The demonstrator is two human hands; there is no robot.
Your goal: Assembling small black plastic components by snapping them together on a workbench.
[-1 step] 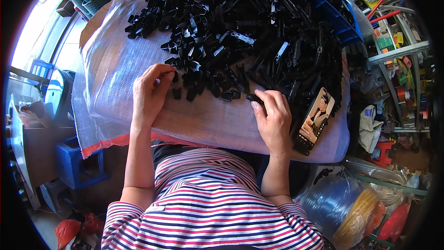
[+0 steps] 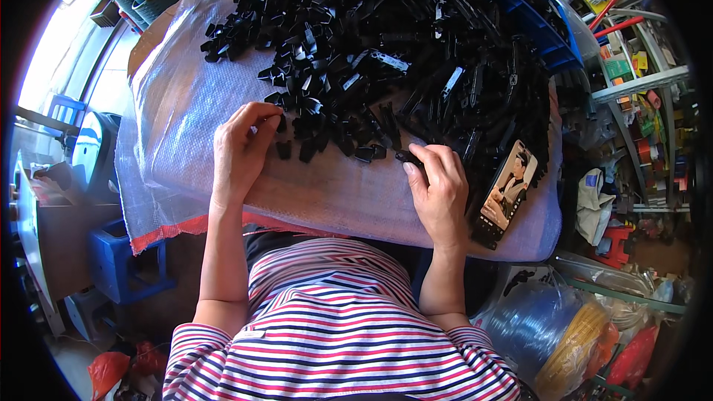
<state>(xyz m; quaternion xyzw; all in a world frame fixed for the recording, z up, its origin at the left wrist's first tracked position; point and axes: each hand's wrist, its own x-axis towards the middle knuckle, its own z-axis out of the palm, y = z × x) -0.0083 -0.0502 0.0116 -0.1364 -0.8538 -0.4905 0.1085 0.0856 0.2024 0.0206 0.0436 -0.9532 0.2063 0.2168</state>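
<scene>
A large heap of small black plastic parts (image 2: 356, 52) lies on a white woven sheet (image 2: 193, 111) with a red edge. Some pieces are short and clip-like, others long and narrow with shiny faces. My left hand (image 2: 243, 141) is closed in a pinch at the heap's near left edge, around a small black piece (image 2: 281, 122) mostly hidden by the fingertips. My right hand (image 2: 442, 191) is at the near side of the heap, thumb and forefinger closed on a dark elongated piece (image 2: 405, 157). Between the hands, several loose black pieces (image 2: 369, 154) lie on the sheet.
A phone (image 2: 506, 191) showing a picture rests at the sheet's right side. Behind the heap stands a blue crate (image 2: 538, 30). A blue stool (image 2: 126, 263) is at the left. Bagged coils (image 2: 549, 334) sit at lower right, below cluttered shelves (image 2: 642, 96).
</scene>
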